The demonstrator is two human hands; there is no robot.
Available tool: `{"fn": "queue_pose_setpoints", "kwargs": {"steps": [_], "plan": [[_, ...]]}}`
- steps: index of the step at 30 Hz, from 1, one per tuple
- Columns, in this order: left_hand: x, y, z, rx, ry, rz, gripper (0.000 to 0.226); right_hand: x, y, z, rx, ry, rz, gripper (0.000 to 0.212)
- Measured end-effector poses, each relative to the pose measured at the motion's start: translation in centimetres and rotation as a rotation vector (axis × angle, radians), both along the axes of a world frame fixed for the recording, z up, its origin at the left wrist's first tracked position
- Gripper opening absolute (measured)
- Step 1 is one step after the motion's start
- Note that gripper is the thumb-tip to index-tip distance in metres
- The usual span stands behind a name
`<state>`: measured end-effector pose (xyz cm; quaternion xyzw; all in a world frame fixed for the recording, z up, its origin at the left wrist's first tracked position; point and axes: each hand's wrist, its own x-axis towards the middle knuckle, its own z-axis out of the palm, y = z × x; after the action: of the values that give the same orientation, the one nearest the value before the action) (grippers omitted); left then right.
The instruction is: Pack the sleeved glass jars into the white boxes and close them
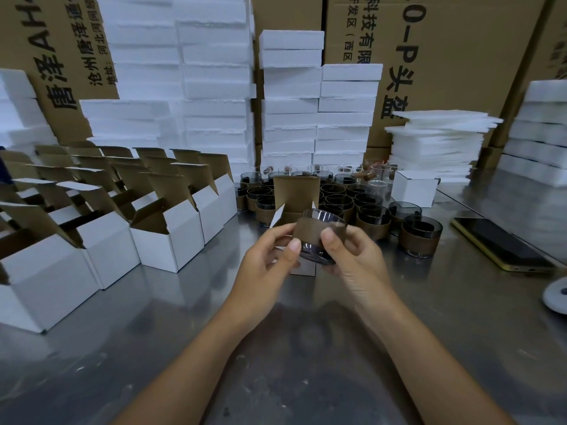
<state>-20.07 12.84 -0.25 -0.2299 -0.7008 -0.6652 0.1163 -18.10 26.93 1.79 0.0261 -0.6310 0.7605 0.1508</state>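
The left hand (270, 256) and right hand (352, 256) are wrapped round 1 sleeved jar (319, 237); insertion into the open box (294, 194) at 12 o'clock seems needed next.

Nearer than the open box (296, 191), bare steel table (306, 357) gives free passage. Left of it, rows of white boxes (165, 240), flaps up, block the way; behind it sleeved jars (337, 200) crowd close; right of it lies a phone (497, 243).

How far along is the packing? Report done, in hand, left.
Done: one closed white box sits at right. In hand: the right hand holds a sleeved jar at the open box the left hand holds. Left: many unpacked jars behind, rows of unfilled boxes at left.
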Motion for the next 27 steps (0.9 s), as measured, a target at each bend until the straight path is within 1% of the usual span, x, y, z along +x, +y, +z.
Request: {"fn": "queue_pose_setpoints", "kwargs": {"steps": [2,4,7,9,11,13,14,17,19,22,24,27], "plan": [[0.0,0.0,0.0,-0.031,0.019,0.008,0.030,-0.2,0.2,-0.2,0.016,0.084,-0.053,0.051],[0.0,0.0,0.0,-0.068,0.049,0.065,0.030,-0.4,0.3,-0.4,0.046,0.147,-0.102,0.051],[-0.2,-0.1,-0.3,-0.188,0.128,0.275,0.024,-0.7,0.4,-0.8,0.074,0.211,-0.113,0.057],[-0.4,-0.2,-0.5,-0.291,0.161,0.389,0.030,-0.8,0.5,-1.0,0.091,0.241,-0.096,0.060],[-0.7,-0.4,-0.8,-0.418,0.134,0.437,0.038,-0.9,0.4,-1.2,0.135,0.251,-0.088,0.061],[-0.9,-0.6,-1.1,-0.524,0.074,0.444,0.043,-0.8,0.3,-1.3,0.208,0.262,-0.100,0.062],[-1.0,-0.6,-1.2,-0.550,0.063,0.445,0.042,-0.8,0.3,-1.4,0.238,0.272,-0.106,0.063],[-0.9,-0.7,-1.2,-0.525,0.151,0.485,0.027,-0.6,0.1,-1.4,0.277,0.296,-0.104,0.063],[-0.8,-0.7,-1.0,-0.545,0.236,0.525,0.019,-0.4,0.0,-1.1,0.240,0.297,-0.083,0.062],[-0.7,-0.6,-0.8,-0.620,0.308,0.548,0.015,-0.1,-0.1,-0.7,0.130,0.304,-0.052,0.066],[-0.4,-0.5,-0.6,-0.646,0.349,0.529,0.015,0.0,-0.1,-0.4,0.081,0.313,-0.041,0.063],[0.1,-0.3,-0.2,-0.660,0.411,0.453,0.011,0.1,0.1,-0.2,0.058,0.318,-0.035,0.058]]}}
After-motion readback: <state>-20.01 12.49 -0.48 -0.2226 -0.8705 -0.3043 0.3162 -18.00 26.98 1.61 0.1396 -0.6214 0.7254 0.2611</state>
